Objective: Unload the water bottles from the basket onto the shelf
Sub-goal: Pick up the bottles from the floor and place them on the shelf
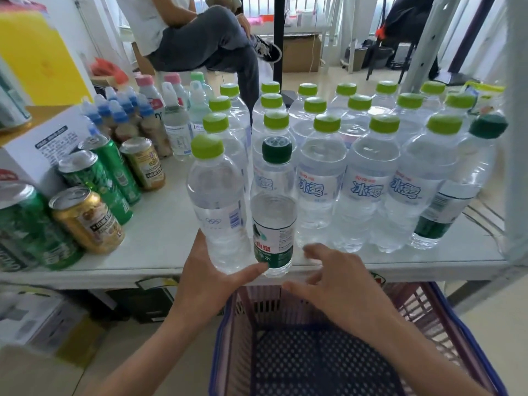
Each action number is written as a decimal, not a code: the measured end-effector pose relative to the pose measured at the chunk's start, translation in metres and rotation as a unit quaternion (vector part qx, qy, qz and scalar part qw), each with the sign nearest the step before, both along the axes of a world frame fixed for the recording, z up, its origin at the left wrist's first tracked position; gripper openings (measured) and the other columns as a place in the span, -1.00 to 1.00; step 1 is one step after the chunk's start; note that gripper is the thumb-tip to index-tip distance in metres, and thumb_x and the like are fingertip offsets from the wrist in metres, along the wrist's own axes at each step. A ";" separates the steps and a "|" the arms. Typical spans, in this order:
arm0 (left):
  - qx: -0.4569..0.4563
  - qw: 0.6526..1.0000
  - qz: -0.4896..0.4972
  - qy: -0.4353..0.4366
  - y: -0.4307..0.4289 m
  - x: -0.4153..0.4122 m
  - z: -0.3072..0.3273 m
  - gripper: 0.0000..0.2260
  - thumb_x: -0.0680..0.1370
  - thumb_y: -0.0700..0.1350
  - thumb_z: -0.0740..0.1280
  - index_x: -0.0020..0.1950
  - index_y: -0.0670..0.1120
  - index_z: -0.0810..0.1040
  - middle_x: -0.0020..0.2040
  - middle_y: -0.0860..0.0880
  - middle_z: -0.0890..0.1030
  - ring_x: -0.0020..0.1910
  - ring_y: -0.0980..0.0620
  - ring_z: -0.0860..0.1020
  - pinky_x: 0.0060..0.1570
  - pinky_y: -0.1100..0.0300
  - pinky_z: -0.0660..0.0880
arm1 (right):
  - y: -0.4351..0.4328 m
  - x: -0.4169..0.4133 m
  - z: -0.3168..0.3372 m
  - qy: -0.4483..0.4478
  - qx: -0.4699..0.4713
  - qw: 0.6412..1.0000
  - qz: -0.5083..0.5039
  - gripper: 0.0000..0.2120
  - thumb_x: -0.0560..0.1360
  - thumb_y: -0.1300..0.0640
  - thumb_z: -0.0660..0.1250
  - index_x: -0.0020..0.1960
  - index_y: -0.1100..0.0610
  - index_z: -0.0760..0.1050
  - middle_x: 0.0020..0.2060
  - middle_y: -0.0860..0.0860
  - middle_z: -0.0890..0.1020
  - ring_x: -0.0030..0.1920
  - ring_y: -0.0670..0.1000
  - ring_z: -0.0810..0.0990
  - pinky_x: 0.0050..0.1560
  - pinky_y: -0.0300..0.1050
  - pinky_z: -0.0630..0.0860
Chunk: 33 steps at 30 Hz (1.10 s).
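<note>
A left hand (205,270) grips a lime-capped bottle (218,207) at the front edge of a white shelf (160,238). Touching it stands a dark-green-capped bottle (273,210). The right hand (340,278), fingers spread and empty, hovers just beside that one. Rows of lime-capped bottles (368,178) fill the shelf behind. Cans (88,218) stand at left. Below, a basket (445,324) shows its bare perforated floor.

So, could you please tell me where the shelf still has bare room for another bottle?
The widest bare patch of the shelf runs between the cans and the bottle in the left hand. A thin strip lies along the front edge, ahead of the lime-capped bottles. Behind that, the rows are packed tight.
</note>
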<state>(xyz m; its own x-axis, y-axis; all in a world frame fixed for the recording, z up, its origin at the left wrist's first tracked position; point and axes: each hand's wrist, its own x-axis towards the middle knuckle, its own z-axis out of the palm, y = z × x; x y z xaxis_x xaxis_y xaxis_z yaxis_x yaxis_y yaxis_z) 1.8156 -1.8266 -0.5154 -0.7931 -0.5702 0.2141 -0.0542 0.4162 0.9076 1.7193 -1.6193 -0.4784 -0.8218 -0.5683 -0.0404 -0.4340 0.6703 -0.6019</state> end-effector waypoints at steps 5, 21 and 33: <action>0.009 1.000 0.013 -0.002 0.002 -0.006 -0.004 -0.14 0.05 0.41 0.62 0.29 0.24 0.46 0.11 0.28 0.66 0.06 0.27 0.65 -0.04 0.16 0.65 | 0.057 -0.041 0.026 -0.031 0.024 0.988 -0.151 -0.47 0.25 -0.43 0.50 -0.17 0.04 0.71 -0.37 -0.16 0.73 -0.35 -0.17 0.72 -0.29 -0.31 0.61; -0.013 0.997 0.070 0.018 0.012 -0.010 -0.010 -0.05 -0.02 0.38 0.64 0.30 0.21 0.40 0.10 0.52 0.56 0.08 0.55 0.52 0.03 0.36 0.45 | 0.096 -0.082 -0.040 0.083 -0.235 0.936 -0.248 0.34 0.07 -0.26 0.72 0.61 0.02 0.03 0.53 -0.01 0.35 0.53 0.09 0.36 0.49 0.28 0.37; -0.042 0.995 0.093 -0.005 0.011 -0.014 -0.012 -0.15 0.02 0.30 0.61 0.24 0.13 0.44 0.01 0.37 0.54 -0.01 0.35 0.55 -0.11 0.41 0.42 | 0.086 -0.093 -0.048 0.133 -0.239 0.924 -0.267 0.29 0.11 -0.27 0.70 0.58 0.11 0.04 0.49 0.04 0.36 0.50 0.10 0.38 0.45 0.21 0.44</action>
<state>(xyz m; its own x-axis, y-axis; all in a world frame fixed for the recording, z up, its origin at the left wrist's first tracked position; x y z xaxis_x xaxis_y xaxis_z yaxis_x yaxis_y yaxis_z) 1.8020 -1.8156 -0.5276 -0.6776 -0.6881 0.2597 -0.1463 0.4722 0.8693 1.6265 -1.5334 -0.5267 -0.9352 0.0207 0.3536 -0.2926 0.5175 -0.8041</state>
